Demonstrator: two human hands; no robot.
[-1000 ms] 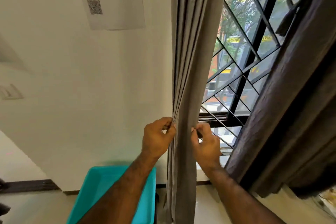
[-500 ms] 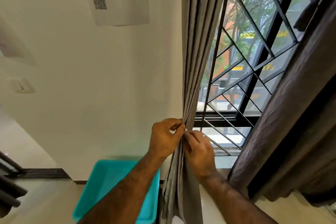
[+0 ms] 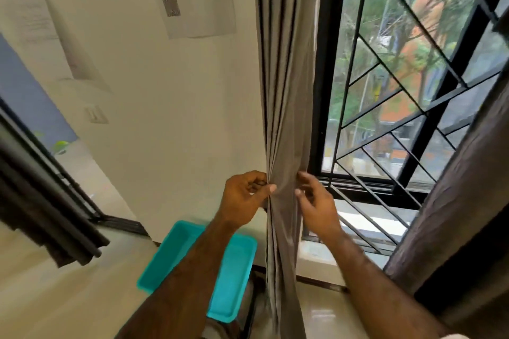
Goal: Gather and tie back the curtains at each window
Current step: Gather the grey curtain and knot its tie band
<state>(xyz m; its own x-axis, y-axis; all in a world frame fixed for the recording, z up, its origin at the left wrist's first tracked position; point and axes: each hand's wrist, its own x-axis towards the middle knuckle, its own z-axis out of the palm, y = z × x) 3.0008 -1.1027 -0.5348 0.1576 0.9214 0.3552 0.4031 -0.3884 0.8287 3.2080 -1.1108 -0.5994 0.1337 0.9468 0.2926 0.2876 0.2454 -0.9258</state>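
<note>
A grey curtain (image 3: 289, 85) hangs bunched in narrow folds at the left side of the barred window (image 3: 407, 85). My left hand (image 3: 243, 198) pinches the curtain's left edge at sill height, thumb pressed on the fabric. My right hand (image 3: 314, 202) is at the curtain's right edge with its fingers loosely bent, the fingertips touching the folds. A second, dark brown curtain (image 3: 462, 201) hangs at the right of the window. No tie-back is visible.
A turquoise plastic tray (image 3: 234, 292) sits low below my left forearm, beside the curtain's bottom. Papers (image 3: 198, 0) hang on the white wall at left. A dark door frame (image 3: 41, 187) stands at far left. The window sill (image 3: 366, 217) runs behind my right hand.
My right hand has come off the gathered folds and moved slightly right, its fingers loosened. The left hand keeps its pinch. The view has shifted, showing more of the room at left.
</note>
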